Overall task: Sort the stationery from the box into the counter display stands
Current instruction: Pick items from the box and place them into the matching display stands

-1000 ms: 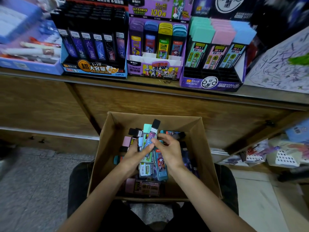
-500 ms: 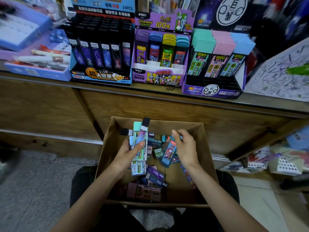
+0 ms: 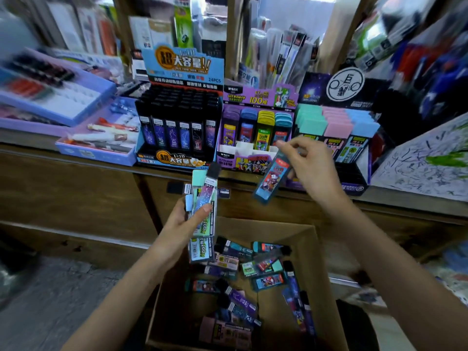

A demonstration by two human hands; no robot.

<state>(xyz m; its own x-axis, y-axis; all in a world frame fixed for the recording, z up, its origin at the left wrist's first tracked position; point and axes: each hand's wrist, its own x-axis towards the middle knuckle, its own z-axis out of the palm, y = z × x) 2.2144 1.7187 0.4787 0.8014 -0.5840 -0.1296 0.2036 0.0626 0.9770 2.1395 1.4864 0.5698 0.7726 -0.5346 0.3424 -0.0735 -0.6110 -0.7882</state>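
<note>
Fingers: left hand clamped round a fanned stack of lead cases, thumb pressed across the front of the top one, a black-capped case sticking up highest. Right hand pinches one teal-edged case by its upper end between thumb and fingertips; the case hangs tilted, lower end toward the left.

Edges and room, left to right: grey floor at lower left is bare. The wooden counter front runs across the middle; its top edge sits just above the left hand's stack. Both hands are raised above the cardboard box, clear of its rim. Open air between the two hands.

Containers, left to right: lilac trays of pens on the counter's left. Blue stand holds rows of black-capped dark cases, seemingly full. Purple stand holds purple, blue, yellow and teal columns, with white dividers showing at its front. Right stand holds mint, pink and pale blue cases, with dark empty slots in front. The box below holds loose cases scattered across its floor, bare cardboard showing between them.

Task item versus fingers: the pinched case hangs just in front of the purple stand's lower right corner, over the counter edge, not touching it as far as I can tell.
</note>
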